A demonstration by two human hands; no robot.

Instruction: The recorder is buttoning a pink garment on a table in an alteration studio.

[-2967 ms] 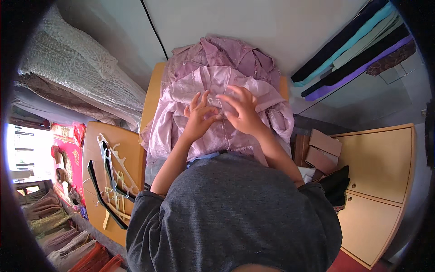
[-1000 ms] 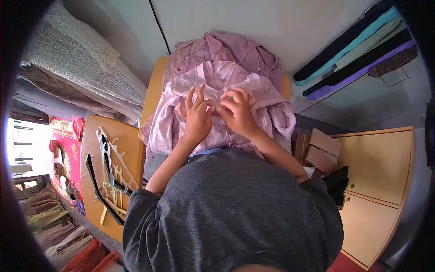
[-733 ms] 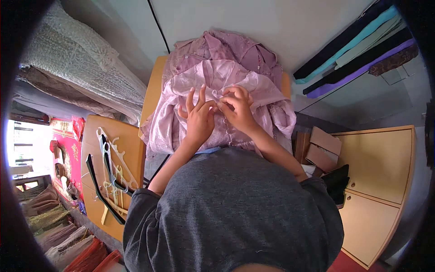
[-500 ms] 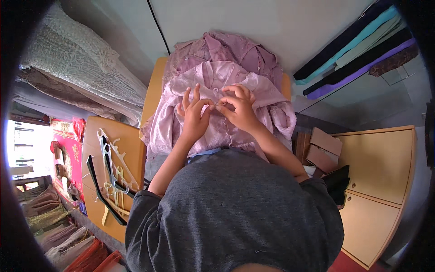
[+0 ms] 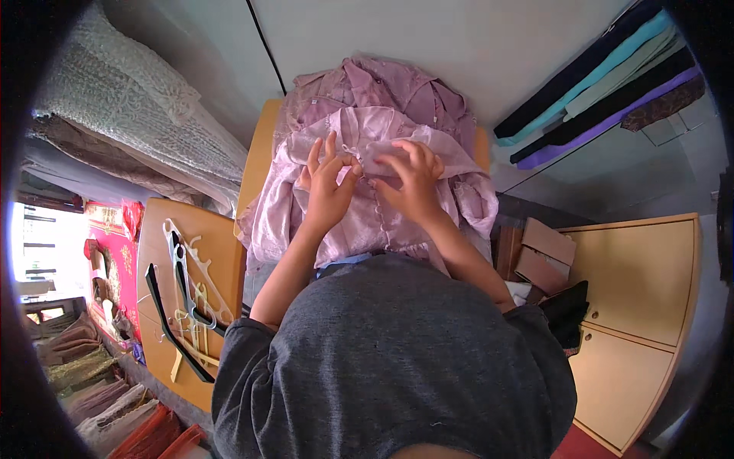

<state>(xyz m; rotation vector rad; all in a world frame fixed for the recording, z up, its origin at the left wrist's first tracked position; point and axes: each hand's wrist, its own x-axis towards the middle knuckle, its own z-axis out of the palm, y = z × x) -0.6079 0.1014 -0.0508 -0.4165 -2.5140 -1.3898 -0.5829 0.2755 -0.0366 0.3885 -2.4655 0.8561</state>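
A shiny pale pink blouse (image 5: 287, 233) is spread in front of me, its sleeves out to the sides. Down its middle front runs a row of small loops or buttons (image 5: 381, 214). Thumb and forefinger of my left hand (image 5: 329, 193) pinch the front edge near the top of this row, the other fingers raised. Just across the row, my right hand (image 5: 415, 183) hovers over the cloth with thumb and forefinger apart and nothing visible between them. Behind the blouse lies a heap of darker mauve clothing (image 5: 390, 84).
The blouse lies on a wooden-topped table (image 5: 265, 141) against a pale wall. To the left, black and white hangers (image 5: 183, 283) rest on another tabletop. Lace fabric (image 5: 130, 84) hangs at upper left; folded cloths (image 5: 596, 76) hang at upper right. A wooden cabinet (image 5: 634, 291) stands right.
My right hand's fingertips have parted and moved slightly right, away from my left hand's. My left hand keeps its pinch, a little higher on the front edge.
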